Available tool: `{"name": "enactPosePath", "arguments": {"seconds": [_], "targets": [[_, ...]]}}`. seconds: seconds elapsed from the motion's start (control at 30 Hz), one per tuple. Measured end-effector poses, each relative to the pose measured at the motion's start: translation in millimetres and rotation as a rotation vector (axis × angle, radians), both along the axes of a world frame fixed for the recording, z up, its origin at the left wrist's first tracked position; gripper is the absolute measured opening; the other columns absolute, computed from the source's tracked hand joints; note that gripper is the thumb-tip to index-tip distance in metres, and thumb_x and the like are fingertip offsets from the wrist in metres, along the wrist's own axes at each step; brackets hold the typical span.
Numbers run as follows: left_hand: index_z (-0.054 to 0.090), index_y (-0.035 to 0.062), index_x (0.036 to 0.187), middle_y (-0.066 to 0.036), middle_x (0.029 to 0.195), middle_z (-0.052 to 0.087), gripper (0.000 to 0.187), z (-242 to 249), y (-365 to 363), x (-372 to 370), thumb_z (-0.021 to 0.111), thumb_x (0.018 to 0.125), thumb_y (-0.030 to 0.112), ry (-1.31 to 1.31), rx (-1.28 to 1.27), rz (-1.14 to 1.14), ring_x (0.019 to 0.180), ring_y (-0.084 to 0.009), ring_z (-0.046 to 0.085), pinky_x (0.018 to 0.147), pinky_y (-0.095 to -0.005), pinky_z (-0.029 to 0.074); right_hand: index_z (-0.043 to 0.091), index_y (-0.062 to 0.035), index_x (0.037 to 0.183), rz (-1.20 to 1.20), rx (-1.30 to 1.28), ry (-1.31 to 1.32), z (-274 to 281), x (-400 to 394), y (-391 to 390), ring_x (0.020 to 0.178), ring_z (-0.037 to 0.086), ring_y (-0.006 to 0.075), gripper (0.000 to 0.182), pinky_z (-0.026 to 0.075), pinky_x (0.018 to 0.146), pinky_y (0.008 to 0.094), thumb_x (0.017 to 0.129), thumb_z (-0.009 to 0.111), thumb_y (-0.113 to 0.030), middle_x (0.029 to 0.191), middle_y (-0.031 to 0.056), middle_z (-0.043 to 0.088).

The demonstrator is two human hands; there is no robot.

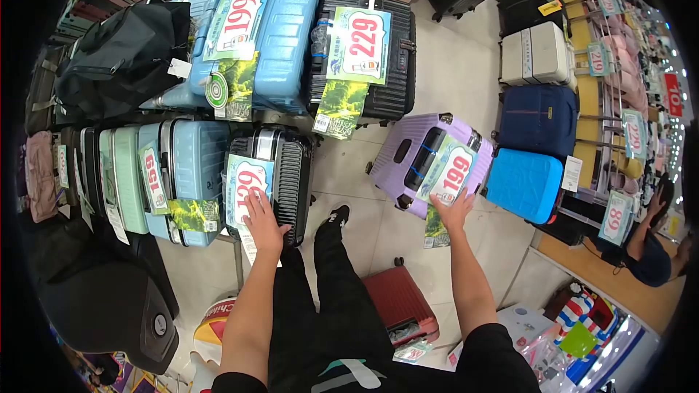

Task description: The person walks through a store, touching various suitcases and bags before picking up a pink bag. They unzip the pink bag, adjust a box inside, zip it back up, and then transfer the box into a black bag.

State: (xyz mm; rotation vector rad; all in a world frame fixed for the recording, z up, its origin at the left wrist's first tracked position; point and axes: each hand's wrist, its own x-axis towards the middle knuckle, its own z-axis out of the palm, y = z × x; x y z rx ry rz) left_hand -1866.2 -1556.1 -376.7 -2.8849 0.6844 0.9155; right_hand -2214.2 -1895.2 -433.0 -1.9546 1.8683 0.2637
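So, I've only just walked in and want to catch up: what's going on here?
A person stands among rows of tagged suitcases, with both hands on luggage. The left hand rests with spread fingers on the tag of a black ribbed suitcase. The right hand is at the lower edge of the 199 tag on a lilac suitcase. A bright blue case is beside the lilac one, and a red suitcase is near the person's legs.

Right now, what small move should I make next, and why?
I'd probably turn the lilac suitcase slightly with your right hand: it sits askew beside the bright blue case, and that hand touches its tag, while your left hand rests on the black suitcase.
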Motion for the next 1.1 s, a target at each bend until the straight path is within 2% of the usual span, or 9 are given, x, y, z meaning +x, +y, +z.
{"name": "enactPosePath", "arguments": {"seconds": [0.23,0.37,0.4,0.53,0.83,0.9,0.97,1.07,1.1], "targets": [[0.017,0.0044,0.154,-0.019,0.162,0.012,0.116,2,0,5,0.089,0.065,0.021,-0.003,-0.013,0.005,0.15,-0.0363,0.014,0.114,-0.0593,0.026,0.016,-0.0005,0.154,0.057,-0.035,0.002,1,-5,69,0.143,0.011,0.0553,0.129,0.019,0.116,0.0593,0.063,0.08,-0.067,0.154,0.0378,0.01],[0.016,0.0049,0.155,-0.018,0.162,0.013,0.117,-1,5,6,0.089,0.066,0.025,-0.011,0.003,-0.033,0.15,-0.0362,0.016,0.114,-0.0584,0.028,0.015,-0.0024,0.154,0.064,-0.056,0.013,1,10,110,0.143,0.011,0.0544,0.131,0.024,0.112,0.0627,0.062,0.08,-0.068,0.156,0.0351,0.009],[0.016,0.0049,0.155,-0.018,0.162,0.012,0.117,0,4,7,0.089,0.066,0.028,-0.007,0.016,-0.039,0.15,-0.0361,0.016,0.113,-0.0582,0.029,0.014,-0.0047,0.155,0.055,-0.045,0.028,0,14,118,0.144,0.011,0.0527,0.131,0.027,0.11,0.064,0.062,0.079,-0.07,0.158,0.032,0.008],[0.014,0.0049,0.155,-0.018,0.163,0.012,0.118,3,4,8,0.089,0.067,0.029,-0.012,0.014,-0.052,0.15,-0.0359,0.016,0.112,-0.0574,0.031,0.013,-0.0083,0.157,0.062,0.0,0.078,10,46,151,0.145,0.011,0.051,0.132,0.028,0.108,0.0661,0.06,0.076,-0.074,0.16,0.0273,0.008],[0.015,0.0052,0.155,-0.018,0.162,0.013,0.118,4,6,15,0.089,0.068,0.034,-0.014,0.024,-0.053,0.15,-0.0348,0.016,0.112,-0.0569,0.033,0.014,-0.0088,0.157,0.178,0.042,0.055,19,104,199,0.143,0.01,0.0549,0.133,0.027,0.106,0.0671,0.06,0.078,-0.073,0.158,0.032,0.007],[0.016,0.0052,0.155,-0.018,0.162,0.012,0.117,3,8,17,0.089,0.067,0.034,-0.017,0.009,-0.055,0.15,-0.0352,0.016,0.111,-0.0572,0.033,0.016,-0.0063,0.156,0.221,0.021,0.099,21,114,207,0.142,0.016,0.054,0.133,0.032,0.105,0.0639,0.059,0.076,-0.075,0.157,0.0326,0.011],[0.016,0.0052,0.155,-0.018,0.163,0.012,0.117,1,8,19,0.088,0.068,0.034,-0.015,0.011,-0.043,0.15,-0.0353,0.016,0.111,-0.0571,0.033,0.016,-0.0063,0.156,0.238,0.003,0.102,22,124,213,0.142,0.017,0.0543,0.134,0.032,0.105,0.0637,0.059,0.076,-0.075,0.157,0.0333,0.012],[0.014,0.0048,0.155,-0.018,0.163,0.012,0.12,-8,10,21,0.089,0.067,0.034,-0.032,-0.002,-0.037,0.149,-0.0358,0.017,0.11,-0.0578,0.035,0.015,-0.0065,0.156,0.218,0.02,0.108,22,138,220,0.142,0.015,0.0545,0.133,0.032,0.106,0.064,0.059,0.075,-0.076,0.157,0.0334,0.011],[0.012,0.0044,0.155,-0.018,0.162,0.012,0.122,-7,10,21,0.089,0.065,0.035,-0.053,-0.019,-0.04,0.149,-0.0361,0.018,0.108,-0.0585,0.036,0.014,-0.0078,0.157,0.183,0.048,0.061,22,141,221,0.143,0.01,0.0553,0.133,0.027,0.107,0.0669,0.06,0.076,-0.075,0.158,0.0327,0.007]]}}
